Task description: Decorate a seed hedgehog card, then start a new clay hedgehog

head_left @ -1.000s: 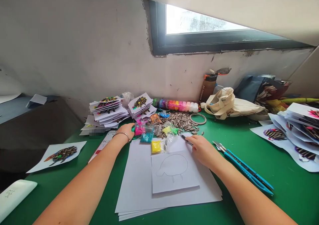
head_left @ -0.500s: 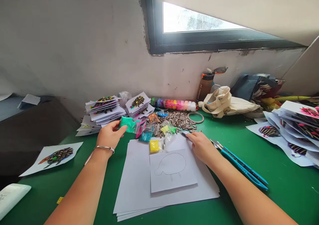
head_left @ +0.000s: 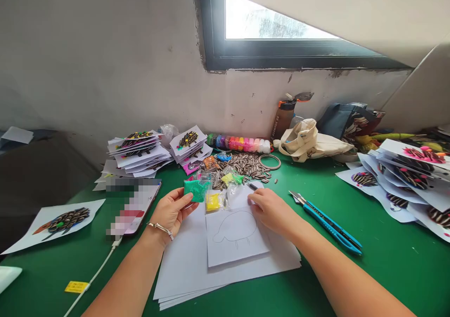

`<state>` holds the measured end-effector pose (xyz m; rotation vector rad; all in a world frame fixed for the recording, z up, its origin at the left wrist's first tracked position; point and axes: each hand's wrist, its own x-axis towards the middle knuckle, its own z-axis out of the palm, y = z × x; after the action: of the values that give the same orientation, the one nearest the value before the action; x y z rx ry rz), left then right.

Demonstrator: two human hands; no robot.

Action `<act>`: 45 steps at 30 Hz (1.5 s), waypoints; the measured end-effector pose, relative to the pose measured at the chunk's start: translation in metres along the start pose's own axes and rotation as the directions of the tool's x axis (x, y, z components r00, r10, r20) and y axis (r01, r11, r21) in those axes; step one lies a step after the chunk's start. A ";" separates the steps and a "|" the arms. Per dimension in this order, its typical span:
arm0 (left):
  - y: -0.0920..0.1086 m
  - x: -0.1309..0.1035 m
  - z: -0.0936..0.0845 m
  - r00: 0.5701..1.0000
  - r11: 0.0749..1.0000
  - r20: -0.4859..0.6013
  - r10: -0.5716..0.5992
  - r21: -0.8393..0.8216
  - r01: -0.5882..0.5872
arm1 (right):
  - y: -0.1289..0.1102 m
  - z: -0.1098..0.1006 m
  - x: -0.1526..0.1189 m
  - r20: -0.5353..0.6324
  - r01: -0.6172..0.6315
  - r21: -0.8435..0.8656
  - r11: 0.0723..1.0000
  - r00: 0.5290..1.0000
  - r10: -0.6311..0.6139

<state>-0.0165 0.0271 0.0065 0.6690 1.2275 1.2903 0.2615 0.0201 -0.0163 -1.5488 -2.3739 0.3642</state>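
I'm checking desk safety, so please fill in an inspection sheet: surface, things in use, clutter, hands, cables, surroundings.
Surface: green tabletop, partly covered.
Things in use: outline drawing atop larger white sheets; green packet; yellow packet; striped seeds.
Clutter: blue cutter, blade exposed; canvas bag.
Hands: left hand holds the green packet; right hand holds a dark pen-like tool.
Cables: white cable plugged into phone.
Surroundings: marked wall, window.
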 end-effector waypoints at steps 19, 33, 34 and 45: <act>-0.012 -0.012 0.018 0.977 0.984 0.167 -0.131 -0.102 0.150 | -0.045 -0.008 0.006 0.046 -0.188 0.667 0.721 0.976 0.211; -0.005 -0.028 0.019 0.891 0.982 0.413 -0.189 0.107 0.159 | -0.076 -0.019 0.016 -0.071 -0.028 0.831 0.555 0.985 0.157; -0.006 -0.029 0.020 0.885 0.979 0.422 -0.197 0.132 0.155 | -0.075 -0.016 0.015 -0.074 -0.032 0.878 0.477 0.977 0.202; -0.009 -0.038 0.028 0.914 0.995 0.393 -0.102 0.032 0.097 | -0.089 0.001 0.003 0.134 -0.153 0.978 0.140 0.982 0.135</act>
<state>0.0185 -0.0037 0.0178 0.8194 0.9243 1.0026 0.1846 -0.0120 0.0148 -0.9718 -1.2155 1.6066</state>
